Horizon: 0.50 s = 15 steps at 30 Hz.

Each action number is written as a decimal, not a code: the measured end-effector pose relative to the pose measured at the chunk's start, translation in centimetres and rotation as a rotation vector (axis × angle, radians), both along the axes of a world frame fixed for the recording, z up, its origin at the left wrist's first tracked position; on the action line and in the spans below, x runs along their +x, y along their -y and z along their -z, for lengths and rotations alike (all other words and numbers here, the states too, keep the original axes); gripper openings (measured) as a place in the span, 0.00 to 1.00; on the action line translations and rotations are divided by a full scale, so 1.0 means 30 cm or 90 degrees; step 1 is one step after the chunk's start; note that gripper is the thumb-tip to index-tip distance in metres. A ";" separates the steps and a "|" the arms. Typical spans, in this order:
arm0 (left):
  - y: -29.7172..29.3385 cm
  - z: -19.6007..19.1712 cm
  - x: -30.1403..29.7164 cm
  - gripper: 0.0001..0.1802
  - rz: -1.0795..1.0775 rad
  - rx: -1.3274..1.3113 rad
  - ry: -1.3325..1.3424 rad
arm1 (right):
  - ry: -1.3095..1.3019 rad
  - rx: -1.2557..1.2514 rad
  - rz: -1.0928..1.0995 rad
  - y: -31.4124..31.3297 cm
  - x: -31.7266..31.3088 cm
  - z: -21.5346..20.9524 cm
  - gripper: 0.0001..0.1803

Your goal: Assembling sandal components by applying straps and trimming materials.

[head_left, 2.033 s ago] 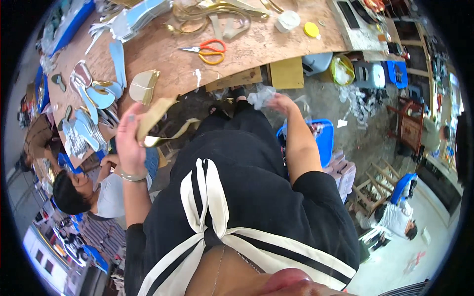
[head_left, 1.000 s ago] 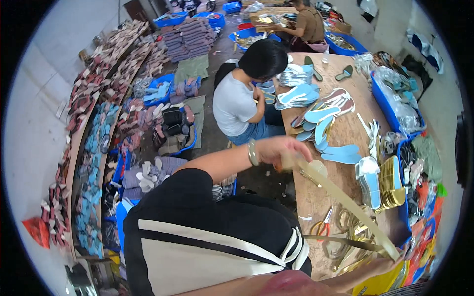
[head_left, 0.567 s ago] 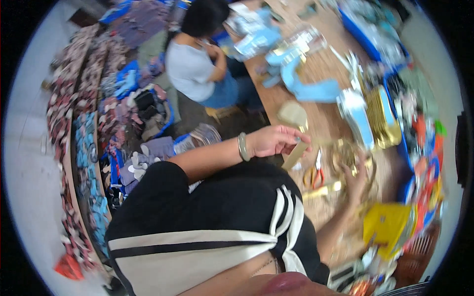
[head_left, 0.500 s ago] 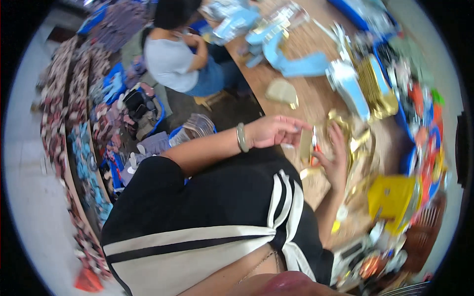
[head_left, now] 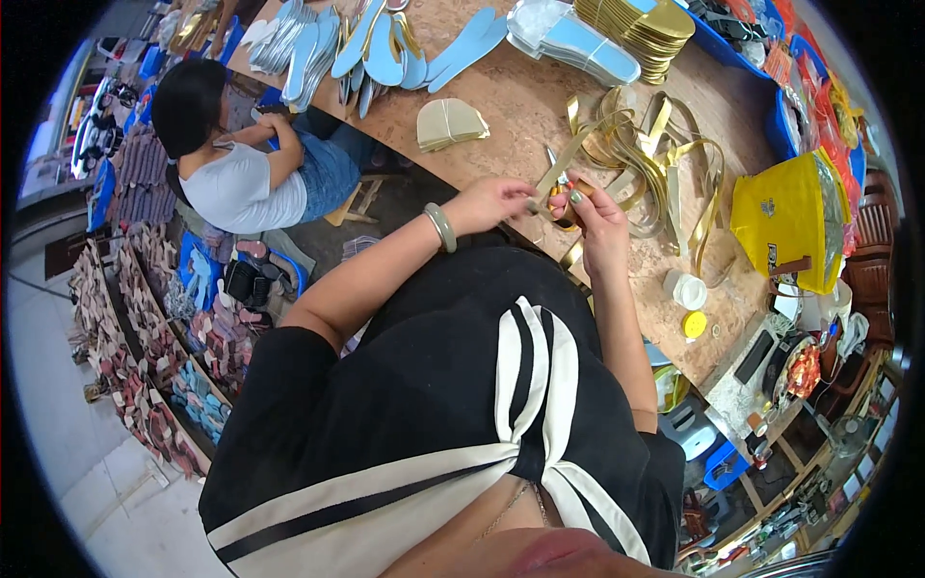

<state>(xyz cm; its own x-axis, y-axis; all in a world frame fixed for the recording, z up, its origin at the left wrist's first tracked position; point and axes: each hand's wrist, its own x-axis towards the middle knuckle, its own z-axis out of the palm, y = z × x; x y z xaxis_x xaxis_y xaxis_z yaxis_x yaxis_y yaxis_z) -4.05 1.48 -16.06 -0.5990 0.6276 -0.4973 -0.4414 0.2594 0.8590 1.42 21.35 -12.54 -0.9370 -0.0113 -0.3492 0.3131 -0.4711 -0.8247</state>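
Note:
Over the table's near edge, my left hand [head_left: 489, 205] pinches one end of a flat gold strip [head_left: 556, 173]. My right hand [head_left: 599, 223] is closed around small scissors [head_left: 558, 204] with orange and black handles; their blades point away from me, beside the strip. Its thumb and finger also come close to the strip, though whether they grip it too is hard to see. Just beyond the hands, a loose tangle of gold straps [head_left: 665, 178] lies on the table. Farther left sits a banded stack of cream half-round pieces [head_left: 451, 125].
Light blue insoles [head_left: 383, 58] and a gold stack [head_left: 650, 34] line the table's [head_left: 520, 96] far side. On the right stand a yellow bag [head_left: 785, 222], a white tub [head_left: 686, 289] and a yellow lid [head_left: 694, 325]. A seated person [head_left: 246, 183] works at the left.
The view has swung and sharpened, showing more of the table's right end. My right hand's fingers, spread before, have closed around the scissors. My left fingers have curled in onto the strip.

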 end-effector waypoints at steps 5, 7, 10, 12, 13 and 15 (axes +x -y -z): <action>0.195 0.193 -0.135 0.16 -0.183 -0.177 -0.252 | 0.003 -0.006 0.021 0.015 -0.038 0.016 0.14; 0.280 0.293 -0.276 0.17 -0.239 -0.192 -0.317 | 0.017 -0.012 0.005 0.027 -0.056 0.024 0.11; 0.297 0.254 -0.480 0.22 -0.259 -0.320 -0.456 | 0.052 0.000 0.009 0.059 -0.071 0.029 0.08; 0.292 0.241 -0.600 0.27 -0.231 -0.429 -0.537 | 0.059 0.015 0.038 0.080 -0.085 0.025 0.08; 0.295 0.261 -0.652 0.31 -0.178 -0.486 -0.604 | 0.059 0.016 0.048 0.097 -0.087 0.025 0.08; 0.290 0.293 -0.718 0.34 -0.130 -0.524 -0.669 | 0.064 0.031 0.079 0.132 -0.102 0.025 0.07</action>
